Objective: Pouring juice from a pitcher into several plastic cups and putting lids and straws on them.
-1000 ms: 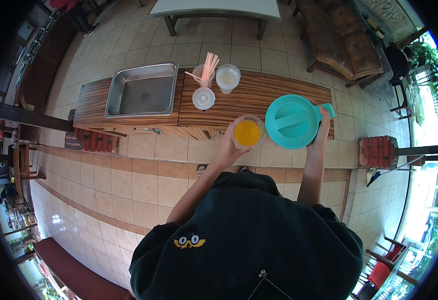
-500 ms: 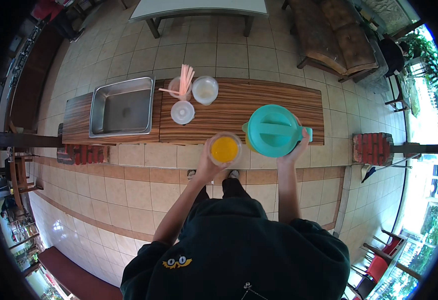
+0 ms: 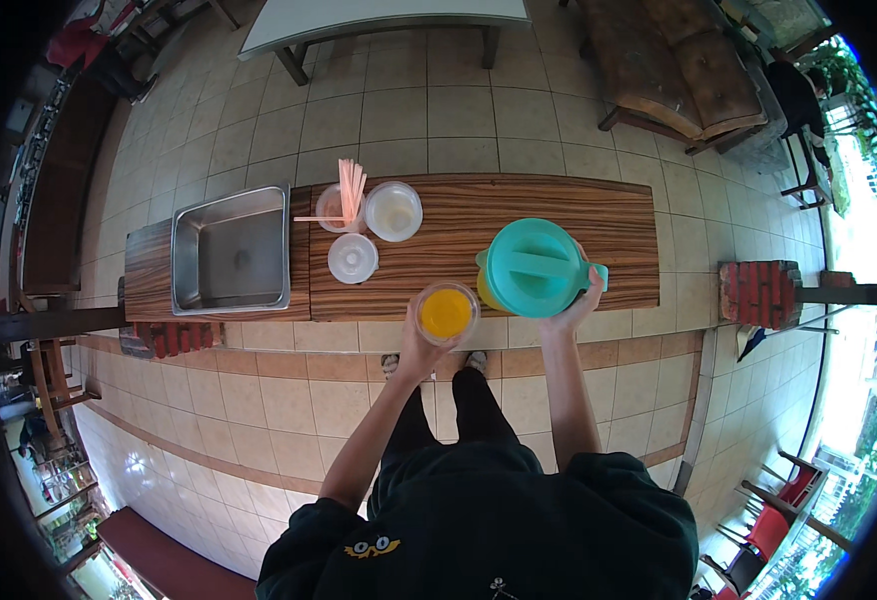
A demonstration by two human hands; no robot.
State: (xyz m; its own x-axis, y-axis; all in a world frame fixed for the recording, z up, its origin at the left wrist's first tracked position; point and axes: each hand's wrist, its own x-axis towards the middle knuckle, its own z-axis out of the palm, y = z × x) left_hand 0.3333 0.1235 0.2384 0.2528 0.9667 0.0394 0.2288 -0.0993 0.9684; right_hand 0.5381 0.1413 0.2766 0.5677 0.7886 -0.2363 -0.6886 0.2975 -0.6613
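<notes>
My left hand [image 3: 423, 345] is closed round a clear cup [image 3: 446, 314] of yellow-orange drink, just off the near edge of the wood-striped bench [image 3: 439, 265]. To the right of the cup is a turquoise-lidded pitcher [image 3: 534, 268], its spout turned toward the cup and some yellow showing below the lid. My right hand [image 3: 571, 309] grips the pitcher at its handle side; the lid hides part of the fingers. A small gap separates the cup from the pitcher. Whether the pitcher rests on the bench cannot be made out.
At the bench's left is a steel basin [image 3: 231, 300]. Pink straws [image 3: 352, 190] stand in a container [image 3: 330, 205], beside a clear round tub [image 3: 395, 211] and a white-lidded tub [image 3: 353, 259]. Beyond are a white table [image 3: 389, 18] and a brown sofa [image 3: 674, 60]. Other people are at the far edges.
The whole view has shifted, so the bench sits lower in the picture. Both hands keep their hold on the cup and the pitcher, which stay side by side.
</notes>
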